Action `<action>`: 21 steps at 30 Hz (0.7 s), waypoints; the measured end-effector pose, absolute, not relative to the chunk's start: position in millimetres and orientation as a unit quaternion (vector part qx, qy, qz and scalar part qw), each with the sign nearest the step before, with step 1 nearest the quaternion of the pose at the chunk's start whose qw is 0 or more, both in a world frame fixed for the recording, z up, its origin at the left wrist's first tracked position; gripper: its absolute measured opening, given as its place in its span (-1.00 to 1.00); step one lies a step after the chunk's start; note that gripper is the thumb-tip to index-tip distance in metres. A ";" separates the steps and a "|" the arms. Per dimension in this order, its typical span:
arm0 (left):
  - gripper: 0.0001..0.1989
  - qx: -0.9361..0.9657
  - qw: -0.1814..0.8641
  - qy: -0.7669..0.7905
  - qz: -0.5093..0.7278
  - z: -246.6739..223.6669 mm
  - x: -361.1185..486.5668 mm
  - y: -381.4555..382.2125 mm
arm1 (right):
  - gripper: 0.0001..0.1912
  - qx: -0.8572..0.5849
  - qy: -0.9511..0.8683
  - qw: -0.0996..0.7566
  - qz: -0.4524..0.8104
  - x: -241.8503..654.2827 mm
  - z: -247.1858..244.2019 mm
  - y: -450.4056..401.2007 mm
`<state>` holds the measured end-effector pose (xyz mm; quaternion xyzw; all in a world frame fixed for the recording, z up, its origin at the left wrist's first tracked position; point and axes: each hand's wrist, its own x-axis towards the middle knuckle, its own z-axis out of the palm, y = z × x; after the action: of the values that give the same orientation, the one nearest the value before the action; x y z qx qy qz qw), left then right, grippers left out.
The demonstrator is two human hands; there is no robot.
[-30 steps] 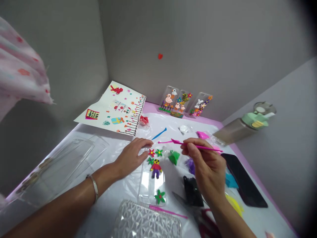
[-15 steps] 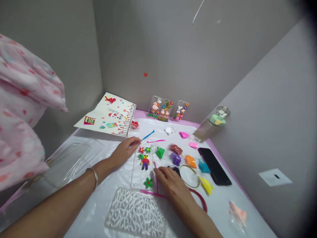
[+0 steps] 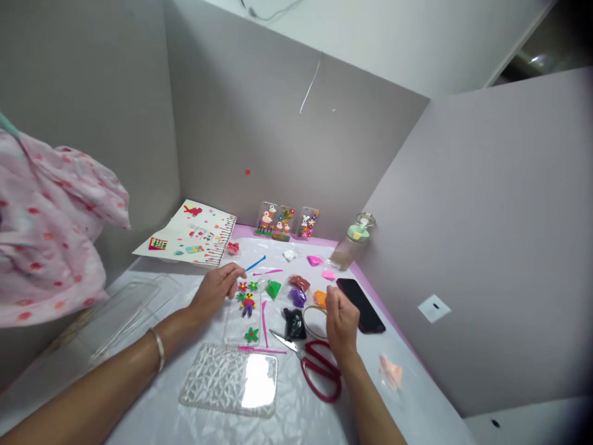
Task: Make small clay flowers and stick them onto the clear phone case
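Observation:
My left hand point(image 3: 217, 288) rests at the upper left corner of a clear phone case point(image 3: 234, 327), its fingers curled together; what they grip, if anything, is hidden. On the case are a small clay figure point(image 3: 248, 305) in red and purple and several clay flowers, one a green flower point(image 3: 251, 335). The blue modelling tool point(image 3: 256, 264) lies by my left fingertips. My right hand point(image 3: 341, 318) is closed in a fist over the right of the table, beside a gold ring-shaped bangle point(image 3: 306, 321) and an orange clay packet point(image 3: 320, 298). Its contents cannot be seen.
Red-handled scissors point(image 3: 319, 371) lie near my right wrist. A textured clear case point(image 3: 222, 377) is in front. Pink tools point(image 3: 264, 324), clay packets point(image 3: 298, 297), a black phone point(image 3: 360, 306), a bottle point(image 3: 347, 247), a drawing book point(image 3: 194, 232) and decorated cases point(image 3: 267, 219) surround them.
My right hand has moved right from beside the phone case and closed into a fist, uncovering the scissors and black packet. My left hand stays by the case. The view has tilted up.

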<state>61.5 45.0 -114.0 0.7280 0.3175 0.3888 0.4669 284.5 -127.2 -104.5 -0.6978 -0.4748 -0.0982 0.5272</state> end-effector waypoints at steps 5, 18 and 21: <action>-0.53 0.705 0.453 0.351 0.417 -110.9 48.1 16.5 | -0.49 -0.684 -0.342 0.632 -0.125 309.1 -94.7 -136.4; -0.56 0.678 0.372 0.418 0.477 -124.9 23.0 22.7 | -0.52 -0.664 -0.262 0.685 -0.145 340.9 -103.2 -134.4; -0.56 0.684 0.373 0.410 0.474 -123.2 24.4 20.0 | -0.54 -0.664 -0.260 0.685 -0.150 343.1 -104.8 -134.4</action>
<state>24.4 20.0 -123.2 0.6843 0.4098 0.4743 0.3726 343.1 -134.4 -104.8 -0.6645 -0.2598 -0.1497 0.6846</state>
